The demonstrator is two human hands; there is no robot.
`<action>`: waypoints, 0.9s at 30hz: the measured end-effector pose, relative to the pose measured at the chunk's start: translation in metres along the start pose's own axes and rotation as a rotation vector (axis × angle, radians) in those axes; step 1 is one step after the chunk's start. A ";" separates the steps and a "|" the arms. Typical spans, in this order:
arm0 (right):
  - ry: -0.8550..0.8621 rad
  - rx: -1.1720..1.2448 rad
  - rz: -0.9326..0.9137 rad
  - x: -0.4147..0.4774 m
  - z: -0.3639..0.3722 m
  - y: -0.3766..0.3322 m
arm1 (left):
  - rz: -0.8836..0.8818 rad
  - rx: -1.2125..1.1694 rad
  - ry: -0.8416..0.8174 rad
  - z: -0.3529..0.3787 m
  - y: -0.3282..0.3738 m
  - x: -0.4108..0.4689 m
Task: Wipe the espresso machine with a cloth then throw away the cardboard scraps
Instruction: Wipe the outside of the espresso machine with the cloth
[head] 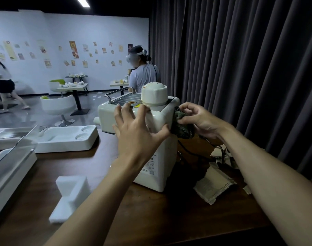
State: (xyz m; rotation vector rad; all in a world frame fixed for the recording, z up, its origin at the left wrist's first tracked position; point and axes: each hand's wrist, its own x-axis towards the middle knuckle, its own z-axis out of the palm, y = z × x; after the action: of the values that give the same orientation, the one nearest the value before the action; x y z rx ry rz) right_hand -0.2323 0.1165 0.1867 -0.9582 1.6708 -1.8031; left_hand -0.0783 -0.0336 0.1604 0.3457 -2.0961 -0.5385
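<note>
A cream espresso machine (157, 162) with a round knob on top stands on the dark wooden table (134, 210). My left hand (134, 132) lies spread over its near upper corner, fingers on the top, thumb on the side. My right hand (199, 119) grips a dark green cloth (182, 129) and presses it against the machine's right side near the top. Cardboard scraps (213, 183) lie on the table just right of the machine's base, with a smaller scrap (247, 189) further right.
A white foam block (70, 194) lies near left. A white moulded tray (66, 138) and a clear-lidded case (11, 166) sit at the left. Black cables (220, 151) trail behind the machine. A dark curtain hangs right. Two people stand among café tables beyond.
</note>
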 end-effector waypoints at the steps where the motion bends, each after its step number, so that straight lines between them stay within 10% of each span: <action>1: 0.004 -0.016 -0.013 -0.002 0.002 0.000 | 0.022 -0.009 -0.002 -0.004 -0.003 0.000; 27: 0.227 -0.342 -0.189 -0.074 0.064 -0.009 | 0.050 -0.491 -0.412 -0.058 -0.081 0.034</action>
State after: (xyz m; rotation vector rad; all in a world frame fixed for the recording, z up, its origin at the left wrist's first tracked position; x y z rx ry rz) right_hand -0.1354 0.1334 0.1838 -1.1191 2.1448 -1.8367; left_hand -0.0448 -0.1327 0.1725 -0.1121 -2.2561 -1.1400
